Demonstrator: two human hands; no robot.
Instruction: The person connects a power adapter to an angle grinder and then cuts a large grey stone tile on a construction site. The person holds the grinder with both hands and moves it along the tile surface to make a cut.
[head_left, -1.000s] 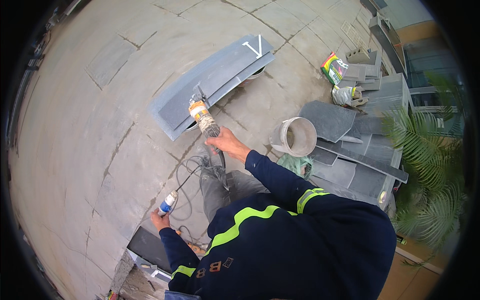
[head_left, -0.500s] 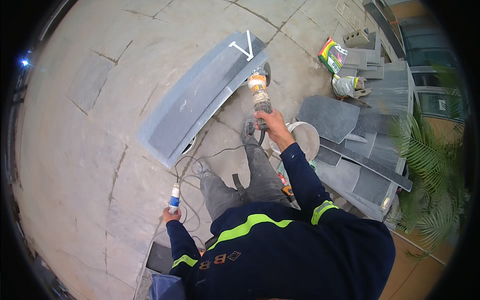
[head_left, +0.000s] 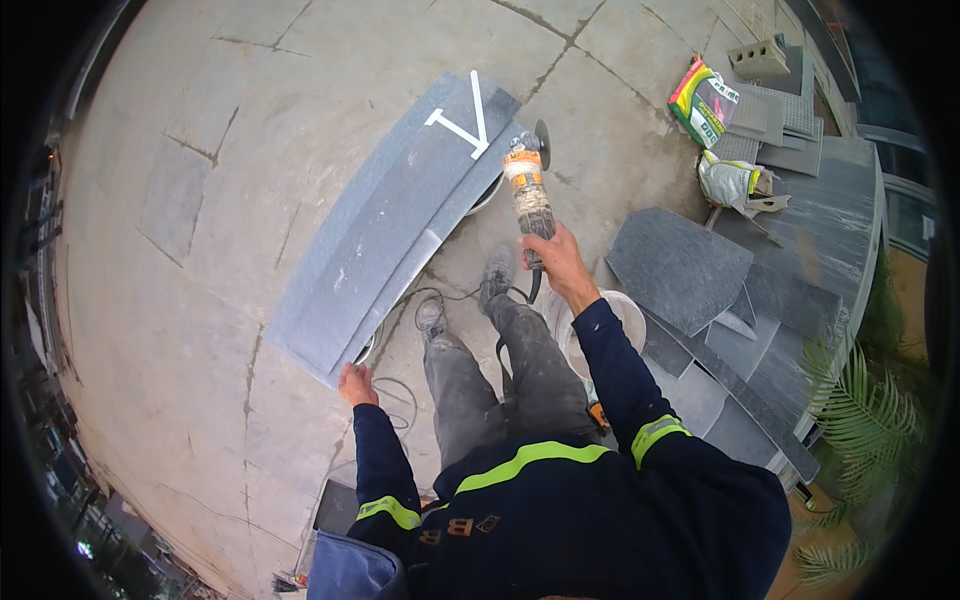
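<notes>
My right hand (head_left: 557, 262) is wrapped round the dusty rear grip of an angle grinder (head_left: 531, 195). Its orange and grey body points away from me, and the dark disc (head_left: 543, 143) stands on edge just right of the far end of a grey stone slab (head_left: 390, 210), apart from it. The slab lies in a stack, with a white angled piece (head_left: 470, 125) flat on its far end. My left hand (head_left: 357, 386) is closed at the stack's near corner. What its fingers hold is hidden; the plug connector cannot be made out.
A round bucket (head_left: 625, 320) stands beside my right forearm. Cut slabs (head_left: 680, 265) lie on the right, with a colourful bag (head_left: 704, 105), a crumpled bag (head_left: 728, 182) and a hollow block (head_left: 758, 59) beyond. A cord (head_left: 405, 395) loops near my feet. Palm fronds (head_left: 865, 410) hang at right.
My left hand has moved up to the slab stack's near corner, and the white and blue connector is no longer visible. The view has shifted. My right hand still holds the grinder beside the slab.
</notes>
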